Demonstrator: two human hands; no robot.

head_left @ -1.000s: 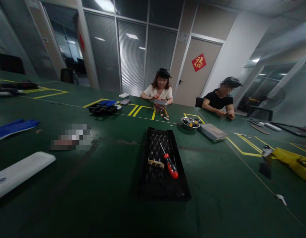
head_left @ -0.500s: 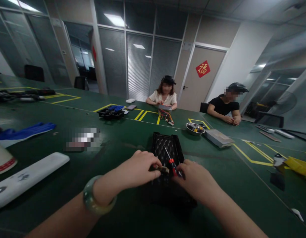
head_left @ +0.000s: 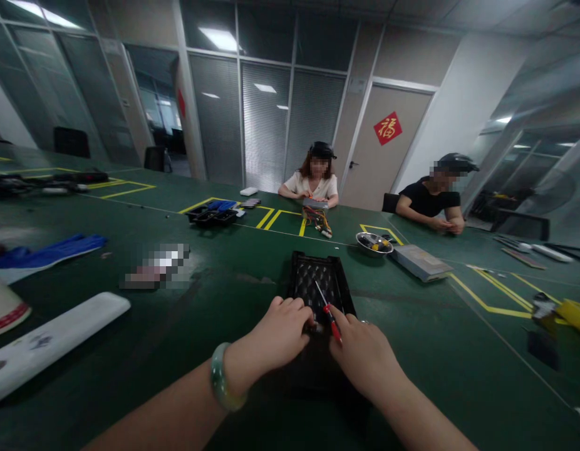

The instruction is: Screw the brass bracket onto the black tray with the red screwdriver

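Nearby, a steel bowl [head_left: 374, 243] and grey case [head_left: 421, 263] sit beyond the black tray [head_left: 318, 279].

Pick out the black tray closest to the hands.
The diamond-textured black tray, directly beneath the left hand and right hand; the other black tray sits far off, with blue items in it.

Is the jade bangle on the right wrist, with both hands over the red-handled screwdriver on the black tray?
No: the head view shows the jade bangle on the wrist of the left hand, not the right hand. They are over the red-handled screwdriver on the black tray.
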